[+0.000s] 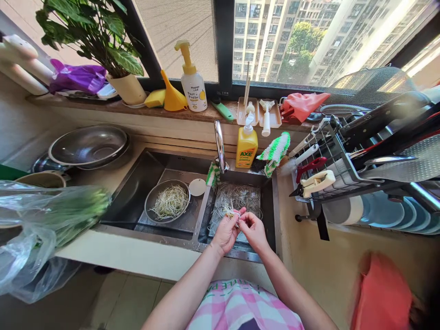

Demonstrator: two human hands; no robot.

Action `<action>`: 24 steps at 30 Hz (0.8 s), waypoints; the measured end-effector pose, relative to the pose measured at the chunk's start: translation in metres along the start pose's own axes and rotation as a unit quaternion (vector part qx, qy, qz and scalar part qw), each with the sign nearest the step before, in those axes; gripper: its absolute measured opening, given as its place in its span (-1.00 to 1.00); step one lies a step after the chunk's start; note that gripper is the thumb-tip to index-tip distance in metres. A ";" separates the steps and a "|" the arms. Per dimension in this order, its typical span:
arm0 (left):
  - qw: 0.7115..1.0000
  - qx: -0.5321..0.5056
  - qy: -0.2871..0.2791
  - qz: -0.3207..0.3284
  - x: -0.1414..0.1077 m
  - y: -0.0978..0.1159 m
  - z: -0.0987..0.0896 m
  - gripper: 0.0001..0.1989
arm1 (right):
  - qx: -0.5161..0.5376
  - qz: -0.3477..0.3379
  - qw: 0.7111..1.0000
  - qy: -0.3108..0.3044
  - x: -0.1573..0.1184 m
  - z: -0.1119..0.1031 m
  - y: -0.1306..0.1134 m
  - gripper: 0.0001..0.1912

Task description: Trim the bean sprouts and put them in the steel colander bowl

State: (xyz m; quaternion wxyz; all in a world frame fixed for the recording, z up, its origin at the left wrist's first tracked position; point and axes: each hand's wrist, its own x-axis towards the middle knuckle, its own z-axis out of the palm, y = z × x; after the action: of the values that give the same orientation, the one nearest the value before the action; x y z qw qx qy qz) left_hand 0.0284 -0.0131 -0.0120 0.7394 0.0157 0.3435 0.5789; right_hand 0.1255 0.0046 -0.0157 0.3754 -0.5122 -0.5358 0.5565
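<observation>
My left hand (225, 232) and my right hand (253, 230) meet above the right basin of a stainless steel double sink (202, 233). Pinched between the fingers of both is a small tuft of bean sprouts (231, 212). Below them, a wire strainer (237, 197) in that basin holds a loose layer of sprout trimmings. In the left basin, a round steel bowl (167, 202) holds a heap of pale bean sprouts, and my hands do not touch it.
A chrome faucet (220, 146) rises behind the basins beside a yellow AXE dish-soap bottle (246, 146). A plastic bag of leafy greens (44, 224) lies at the left. A dish rack (343, 169) stands at the right, and steel basins (88, 146) sit at back left.
</observation>
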 end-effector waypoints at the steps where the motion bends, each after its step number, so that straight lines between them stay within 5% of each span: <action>1: 1.000 0.000 0.002 0.003 0.000 -0.001 0.001 -0.83 | -0.003 -0.001 1.000 0.006 0.000 0.001 0.001 -0.89; 8: 0.996 0.063 0.047 0.035 0.003 0.000 0.003 -0.79 | -0.017 -0.009 0.996 0.088 0.006 -0.008 0.015 -0.92; 11: 0.982 0.165 0.074 0.055 0.005 0.001 -0.003 -0.78 | -0.130 -0.053 0.986 0.089 0.008 -0.023 0.014 -0.95; 17: 0.935 0.314 0.108 0.122 0.010 -0.005 -0.018 -0.87 | -0.223 -0.161 0.961 -0.005 0.002 -0.022 -0.009 -0.87; 24: 0.916 0.359 0.123 0.134 0.006 -0.007 -0.021 -0.84 | -0.265 -0.155 0.952 -0.012 0.003 -0.006 -0.015 -0.90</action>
State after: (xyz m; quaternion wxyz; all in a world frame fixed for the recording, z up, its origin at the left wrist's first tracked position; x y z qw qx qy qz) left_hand 0.0239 -0.0182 -0.0332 0.5516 0.2538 0.6112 0.5076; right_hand 0.1283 0.0111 -0.0006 0.3008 -0.4974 -0.7412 0.3357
